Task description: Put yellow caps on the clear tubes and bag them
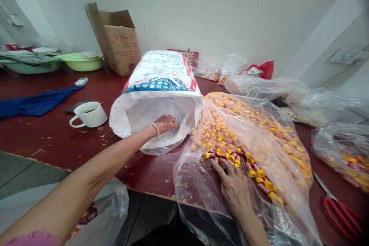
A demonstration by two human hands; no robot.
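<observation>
A white printed sack point(161, 71) lies on the red table with its mouth toward me. My left hand point(166, 123), with a beaded bracelet at the wrist, reaches into that mouth, its fingers extended and nothing visible in them. To the right, a clear plastic bag point(190, 177) holds a heap of small red-and-white pieces with yellow caps point(220, 138). My right hand point(234, 184) rests at the bag's opening, fingers spread, its fingertips touching the nearest pieces. Whether it grips any of them is hard to tell.
Left of the sack are a white mug point(93, 115), a blue cloth point(40, 102) and a cardboard box point(119, 46). Red-handled scissors point(338, 211) lie at the right, near another bag of pieces point(350, 157). A plastic bag point(115, 200) is below the table edge.
</observation>
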